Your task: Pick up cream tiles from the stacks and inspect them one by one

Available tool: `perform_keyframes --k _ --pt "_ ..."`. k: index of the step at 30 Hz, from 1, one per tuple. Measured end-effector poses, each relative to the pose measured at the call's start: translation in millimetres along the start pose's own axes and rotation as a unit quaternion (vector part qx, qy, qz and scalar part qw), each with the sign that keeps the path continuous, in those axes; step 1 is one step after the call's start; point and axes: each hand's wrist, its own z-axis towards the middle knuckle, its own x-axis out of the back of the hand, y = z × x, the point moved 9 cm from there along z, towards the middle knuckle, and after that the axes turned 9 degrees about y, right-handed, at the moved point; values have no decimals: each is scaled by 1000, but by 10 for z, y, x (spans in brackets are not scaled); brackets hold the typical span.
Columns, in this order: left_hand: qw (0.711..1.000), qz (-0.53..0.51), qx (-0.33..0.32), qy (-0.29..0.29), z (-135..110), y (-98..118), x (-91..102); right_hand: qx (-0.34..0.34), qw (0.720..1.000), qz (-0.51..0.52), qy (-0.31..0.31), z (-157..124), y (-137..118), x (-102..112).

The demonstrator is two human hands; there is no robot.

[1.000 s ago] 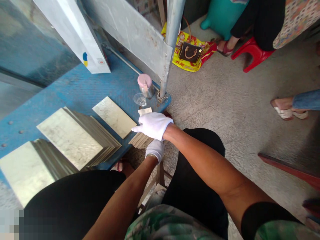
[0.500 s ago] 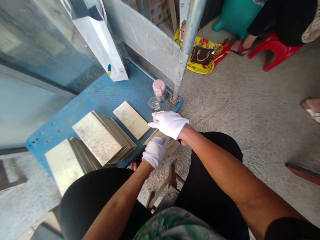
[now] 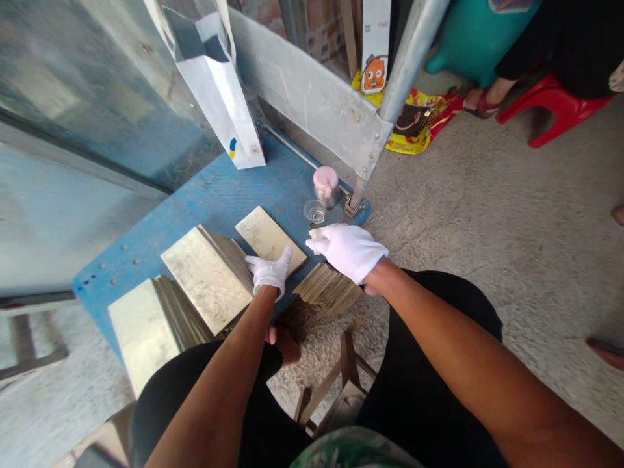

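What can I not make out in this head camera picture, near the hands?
Head view:
- Small tile stack: the right hand covers part of its top, so the tiles cannot be counted.
- Pink-lidded jar: the lid hides the inside.
- Seated person: upper body cut off by the top edge.

Head-worn view, forward and downward

light: bright, diffuse daylight; glare: soft sheen on tiles (image 3: 205, 279); shadows: faint; edges: wide-angle bowing; focus: sharp
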Motion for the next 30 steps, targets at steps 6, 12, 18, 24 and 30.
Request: perform_keyframes --k 6,12,18,24,30 --pt "993 -48 108 19 283 36 -124 30 997 -66 -4 -61 -143 -109" --pt "989 -54 138 18 572 53 -222 37 990 -127 -57 -200 -332 -277" --pt "990 -46 132 36 760 160 -279 28 981 -158 -111 -266 -369 -427" --pt "984 -42 166 41 816 187 -220 9 976 -174 -128 -266 -295 -505" --pt "983 -35 175 39 844 164 -207 20 976 -178 -124 -240 -301 -512"
